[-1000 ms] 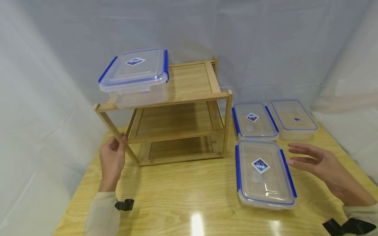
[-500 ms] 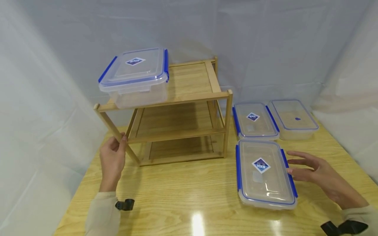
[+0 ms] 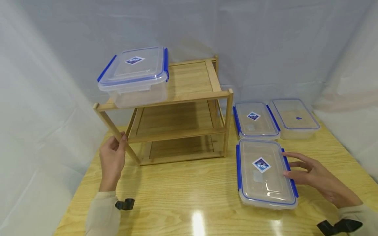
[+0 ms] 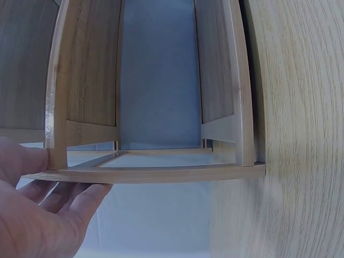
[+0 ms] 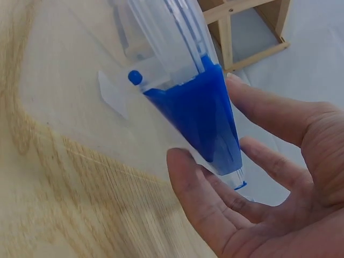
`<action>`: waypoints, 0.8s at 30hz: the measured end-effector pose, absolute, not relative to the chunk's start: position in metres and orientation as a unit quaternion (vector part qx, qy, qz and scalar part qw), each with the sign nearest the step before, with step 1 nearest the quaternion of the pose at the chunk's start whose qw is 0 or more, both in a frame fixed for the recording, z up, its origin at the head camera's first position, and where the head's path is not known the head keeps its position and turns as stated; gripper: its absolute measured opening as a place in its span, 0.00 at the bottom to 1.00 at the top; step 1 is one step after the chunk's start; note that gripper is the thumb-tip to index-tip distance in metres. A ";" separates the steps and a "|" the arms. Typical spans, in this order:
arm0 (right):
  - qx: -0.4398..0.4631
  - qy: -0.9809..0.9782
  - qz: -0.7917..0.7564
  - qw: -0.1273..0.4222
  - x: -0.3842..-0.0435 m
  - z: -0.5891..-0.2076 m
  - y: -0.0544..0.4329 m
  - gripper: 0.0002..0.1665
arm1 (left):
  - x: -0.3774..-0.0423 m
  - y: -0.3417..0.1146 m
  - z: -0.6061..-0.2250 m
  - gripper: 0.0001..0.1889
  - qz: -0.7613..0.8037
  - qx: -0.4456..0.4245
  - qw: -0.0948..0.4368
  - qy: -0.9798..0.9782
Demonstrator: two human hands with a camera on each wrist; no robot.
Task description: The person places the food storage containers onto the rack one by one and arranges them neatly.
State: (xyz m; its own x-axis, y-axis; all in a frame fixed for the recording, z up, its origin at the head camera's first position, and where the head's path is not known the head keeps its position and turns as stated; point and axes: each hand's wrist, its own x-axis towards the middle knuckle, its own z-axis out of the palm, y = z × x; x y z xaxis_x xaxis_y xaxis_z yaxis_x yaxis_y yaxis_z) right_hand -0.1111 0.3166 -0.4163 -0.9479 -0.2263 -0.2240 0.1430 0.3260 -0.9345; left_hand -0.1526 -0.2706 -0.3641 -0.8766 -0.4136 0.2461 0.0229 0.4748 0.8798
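A light wooden shelf rack [image 3: 177, 132] with several tiers stands on the table. My left hand [image 3: 113, 157] holds its front left post partway up, thumb and fingers on either side, as the left wrist view also shows. At the right, a clear lidded food container [image 3: 267, 188] with blue side clasps and a diamond label lies flat. My right hand [image 3: 313, 178] reaches its right edge; the fingers are spread around the blue clasp [image 5: 201, 115], and a firm grip is not visible. Another clear food container [image 3: 133, 77] sits on the rack's top tier, at the left.
Behind the front container stand two more clear containers, one with blue clasps [image 3: 256, 126] and one with a thin blue rim [image 3: 298, 114]. They sit close together. White cloth [image 3: 265, 49] hangs at the back and sides of the wooden table [image 3: 171, 196].
My right hand has moved left to the front container's right edge, its fingertips now at the blue clasp. The left hand stays on the rack's post.
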 end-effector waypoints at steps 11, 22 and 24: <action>-0.017 0.801 -0.580 0.149 -0.112 -0.412 0.312 0.41 | -0.154 -0.270 -0.363 0.20 -0.502 0.116 0.220 -0.829; -0.002 0.805 -0.577 0.140 -0.114 -0.413 0.310 0.40 | -0.152 -0.270 -0.364 0.20 -0.497 0.114 0.220 -0.831; -0.005 0.808 -0.573 0.137 -0.114 -0.412 0.310 0.39 | -0.152 -0.270 -0.364 0.20 -0.500 0.114 0.219 -0.830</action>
State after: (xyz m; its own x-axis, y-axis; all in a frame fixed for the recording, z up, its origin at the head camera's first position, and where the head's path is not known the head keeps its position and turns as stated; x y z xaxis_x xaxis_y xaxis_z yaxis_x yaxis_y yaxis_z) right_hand -0.1142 0.3102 -0.4123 -0.9622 -0.1650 -0.2167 0.1497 0.3439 -0.9270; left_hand -0.1518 -0.2705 -0.3640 -0.8782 -0.4076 0.2501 0.0300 0.4749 0.8795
